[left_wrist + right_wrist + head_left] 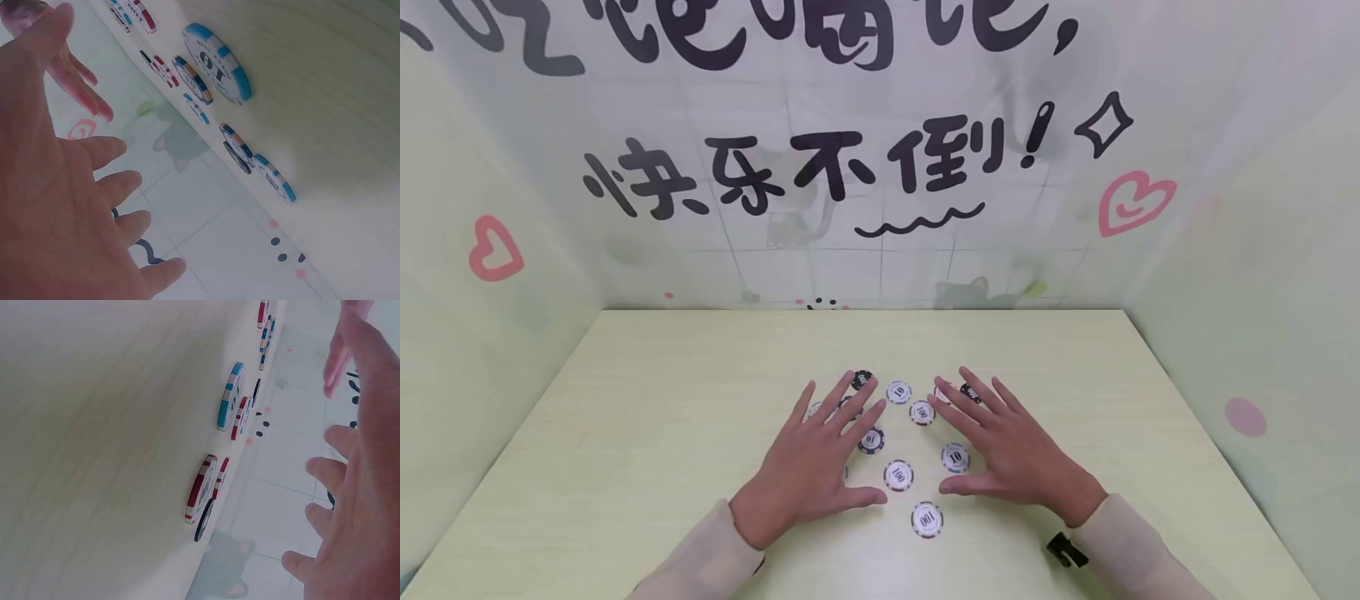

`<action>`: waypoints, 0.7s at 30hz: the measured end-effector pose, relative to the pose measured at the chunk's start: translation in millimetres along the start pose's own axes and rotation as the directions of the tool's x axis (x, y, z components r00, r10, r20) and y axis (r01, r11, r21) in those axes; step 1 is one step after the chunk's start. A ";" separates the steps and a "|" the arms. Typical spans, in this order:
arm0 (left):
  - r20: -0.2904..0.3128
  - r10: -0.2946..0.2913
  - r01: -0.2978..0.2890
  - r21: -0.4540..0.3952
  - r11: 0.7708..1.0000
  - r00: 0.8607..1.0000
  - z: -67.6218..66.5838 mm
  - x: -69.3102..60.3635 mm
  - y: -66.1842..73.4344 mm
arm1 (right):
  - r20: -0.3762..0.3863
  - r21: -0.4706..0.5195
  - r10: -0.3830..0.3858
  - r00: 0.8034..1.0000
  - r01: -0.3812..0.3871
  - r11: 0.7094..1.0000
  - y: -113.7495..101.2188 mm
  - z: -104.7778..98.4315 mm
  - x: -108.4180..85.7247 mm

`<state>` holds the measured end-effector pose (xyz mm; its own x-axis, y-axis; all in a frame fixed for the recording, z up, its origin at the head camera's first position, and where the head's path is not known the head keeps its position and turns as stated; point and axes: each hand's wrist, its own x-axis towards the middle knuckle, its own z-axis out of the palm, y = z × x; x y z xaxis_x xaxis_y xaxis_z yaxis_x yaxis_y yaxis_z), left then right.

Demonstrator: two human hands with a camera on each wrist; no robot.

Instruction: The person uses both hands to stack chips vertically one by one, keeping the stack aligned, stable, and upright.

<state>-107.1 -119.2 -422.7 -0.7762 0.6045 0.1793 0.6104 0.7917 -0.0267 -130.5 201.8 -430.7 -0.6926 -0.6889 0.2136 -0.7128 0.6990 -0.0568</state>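
Several round poker chips lie flat on the pale wooden table, among them a white one marked 100 [927, 520], another white 100 chip [898, 476], a blue-edged 10 chip [956, 457] and a black chip [862, 379]. Over the left part of the chips my left hand [820, 458] hovers with fingers spread, covering some of them. My right hand [1011, 446] does the same above the right part. Both wrist views show a gap between palm and chips. A light blue 10 chip [217, 64] is nearest my left hand; a red-edged chip [202, 489] lies below my right.
The pale wooden table [625, 450] ends at a back wall [820, 275] printed with dark characters and hearts. Side walls [1247, 333] close it in left and right. A small black clip [1067, 550] hangs by the right sleeve.
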 end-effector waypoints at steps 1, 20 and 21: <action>0.008 0.005 -0.005 -0.002 1.000 1.000 -0.5 1.8 0.5 | 0.003 -0.001 -0.003 1.000 0.003 1.000 0.4 0.2 -0.1; 0.099 0.108 -0.105 -0.038 0.994 0.989 4.6 23.3 16.7 | -0.009 -0.012 -0.066 0.998 0.066 0.998 -1.6 8.4 -0.4; 0.100 0.116 -0.113 -0.035 0.993 0.988 5.2 23.7 17.4 | -0.005 -0.018 -0.059 0.998 0.059 0.998 -1.8 8.1 -0.5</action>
<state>-115.7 -90.6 -424.0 -0.7118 0.6983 0.0757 0.6996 0.7145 -0.0124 -129.7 199.4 -438.6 -0.6487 -0.7281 0.2213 -0.7503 0.6605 -0.0264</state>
